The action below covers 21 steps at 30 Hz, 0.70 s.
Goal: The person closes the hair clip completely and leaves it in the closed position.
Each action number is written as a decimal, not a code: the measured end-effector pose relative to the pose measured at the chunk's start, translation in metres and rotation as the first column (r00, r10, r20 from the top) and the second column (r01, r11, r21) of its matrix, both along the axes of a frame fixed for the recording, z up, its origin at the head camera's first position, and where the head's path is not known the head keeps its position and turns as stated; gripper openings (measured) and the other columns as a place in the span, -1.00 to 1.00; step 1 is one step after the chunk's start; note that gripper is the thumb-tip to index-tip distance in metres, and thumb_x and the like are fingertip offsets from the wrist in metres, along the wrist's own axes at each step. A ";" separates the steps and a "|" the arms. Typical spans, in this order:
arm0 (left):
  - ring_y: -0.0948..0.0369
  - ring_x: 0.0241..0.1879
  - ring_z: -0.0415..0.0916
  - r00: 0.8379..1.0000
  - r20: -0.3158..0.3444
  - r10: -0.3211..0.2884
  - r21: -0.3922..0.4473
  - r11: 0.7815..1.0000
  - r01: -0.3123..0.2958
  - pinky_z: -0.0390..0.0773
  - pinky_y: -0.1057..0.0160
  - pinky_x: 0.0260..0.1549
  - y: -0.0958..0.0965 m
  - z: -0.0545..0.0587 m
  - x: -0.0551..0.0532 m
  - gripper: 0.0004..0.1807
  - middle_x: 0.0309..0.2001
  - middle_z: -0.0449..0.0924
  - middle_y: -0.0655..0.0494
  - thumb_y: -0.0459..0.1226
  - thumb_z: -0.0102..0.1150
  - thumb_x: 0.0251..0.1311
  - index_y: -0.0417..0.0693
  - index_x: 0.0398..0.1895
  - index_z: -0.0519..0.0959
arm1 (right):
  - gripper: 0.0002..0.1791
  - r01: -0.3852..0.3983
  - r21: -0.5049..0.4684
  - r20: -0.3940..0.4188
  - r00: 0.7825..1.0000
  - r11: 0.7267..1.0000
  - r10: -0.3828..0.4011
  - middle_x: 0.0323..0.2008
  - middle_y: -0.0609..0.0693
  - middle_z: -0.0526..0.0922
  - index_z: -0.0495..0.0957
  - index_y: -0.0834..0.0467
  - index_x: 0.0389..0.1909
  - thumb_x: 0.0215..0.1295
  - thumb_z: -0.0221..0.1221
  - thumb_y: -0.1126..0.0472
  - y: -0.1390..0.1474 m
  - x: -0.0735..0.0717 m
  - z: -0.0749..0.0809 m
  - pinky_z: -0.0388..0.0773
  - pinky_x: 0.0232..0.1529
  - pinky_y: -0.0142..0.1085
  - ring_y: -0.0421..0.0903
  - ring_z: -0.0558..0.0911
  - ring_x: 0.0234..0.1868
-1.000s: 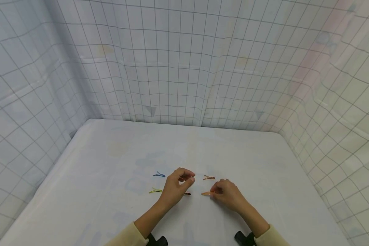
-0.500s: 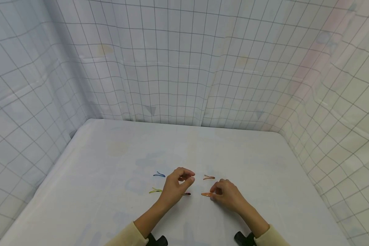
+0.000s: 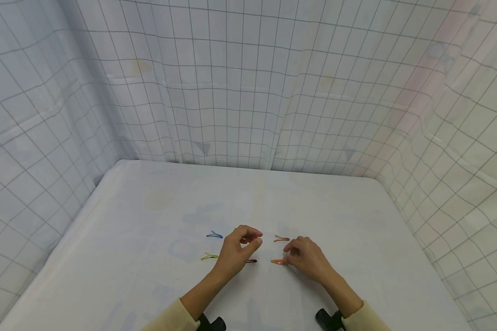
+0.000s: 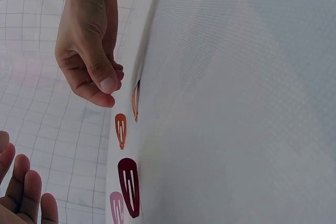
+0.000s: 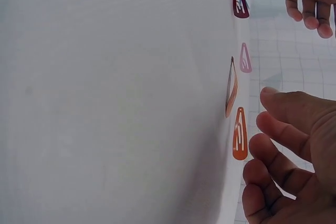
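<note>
Hair clips, set in two rows on a white-covered table; person's hands above them.

Orange clip, near row, right end: lies flat or nearly so on the table, just beneath the right hand; narrow end toward the left.
Copper-orange clip, far row, right end: stands on its long edge, prongs splayed.
Dark red clip, near row: on its long edge, partly covered by the left hand in the head view.
Pink clip: on its long edge, beyond the dark red one; seen in the wrist views.
Blue clip, far row, left: prongs splayed.
Yellow-green clip, near row, left: prongs splayed; its right end meets the left forearm's outline.

Right hand: fingers loosely bent and parted, thumb free, nothing held; just above the near orange clip, a gap showing in both wrist views.
Left hand: raised, fingers relaxed, thumb and forefinger tips apart, nothing held; nearest the dark red and pink clips.

Pale yellow sleeves, with a black wrist device at each wrist.
Surround: white cloth with dark grid lines.
</note>
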<state>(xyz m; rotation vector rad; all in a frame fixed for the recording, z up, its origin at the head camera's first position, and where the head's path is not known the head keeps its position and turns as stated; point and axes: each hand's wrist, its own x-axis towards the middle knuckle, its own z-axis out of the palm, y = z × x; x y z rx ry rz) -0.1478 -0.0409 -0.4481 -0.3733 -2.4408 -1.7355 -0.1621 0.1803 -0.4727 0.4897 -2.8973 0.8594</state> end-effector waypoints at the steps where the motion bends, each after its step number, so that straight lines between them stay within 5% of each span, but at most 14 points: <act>1: 0.30 -0.20 0.46 1.000 0.002 0.000 0.004 1.000 0.000 0.48 0.22 -0.11 0.000 0.000 0.000 -0.87 -0.24 0.56 0.27 -0.26 0.16 0.22 0.04 -0.17 0.60 | -0.85 0.007 -0.003 -0.002 1.000 1.000 -0.007 -0.56 -0.24 0.44 0.64 0.00 -0.44 -0.06 0.39 0.24 0.000 -0.001 0.000 0.29 -0.41 -0.45 -0.27 0.34 -0.44; 21: 0.30 -0.22 0.47 1.000 -0.013 0.016 -0.002 1.000 -0.017 0.51 0.16 -0.14 -0.001 -0.001 -0.003 -0.87 -0.25 0.57 0.24 -0.26 0.17 0.21 0.03 -0.19 0.60 | -0.75 0.118 -0.007 0.029 0.993 0.993 -0.117 -0.47 -0.10 0.53 0.64 0.14 -0.25 0.03 0.37 0.16 0.003 -0.035 0.004 0.36 -0.37 -0.35 -0.18 0.45 -0.39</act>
